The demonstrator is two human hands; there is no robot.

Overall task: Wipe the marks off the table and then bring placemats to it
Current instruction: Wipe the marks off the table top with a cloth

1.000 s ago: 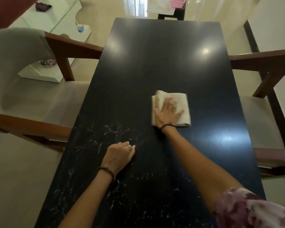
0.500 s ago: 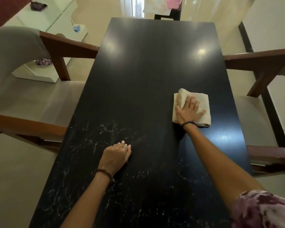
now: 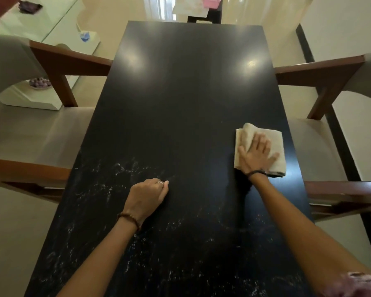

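Observation:
A long black table [image 3: 186, 86] runs away from me. White smeared marks [image 3: 124, 170] cover its near half, thickest on the left and along the near edge. My right hand [image 3: 256, 156] lies flat with spread fingers on a folded beige cloth [image 3: 275, 138], pressing it to the table near the right edge. My left hand [image 3: 147, 195] rests on the table among the marks, fingers curled into a loose fist, holding nothing. No placemats are in view.
Wooden armchairs with grey seats flank the table: one on the left [image 3: 41, 133], one on the right [image 3: 321, 146]. A white low unit [image 3: 47, 28] stands at the far left. Beyond the table's far end sit a dark stand with a pink item [image 3: 211, 1].
My right hand has slid the cloth to the right, from the table's middle to near its right edge. My left hand has stayed in place.

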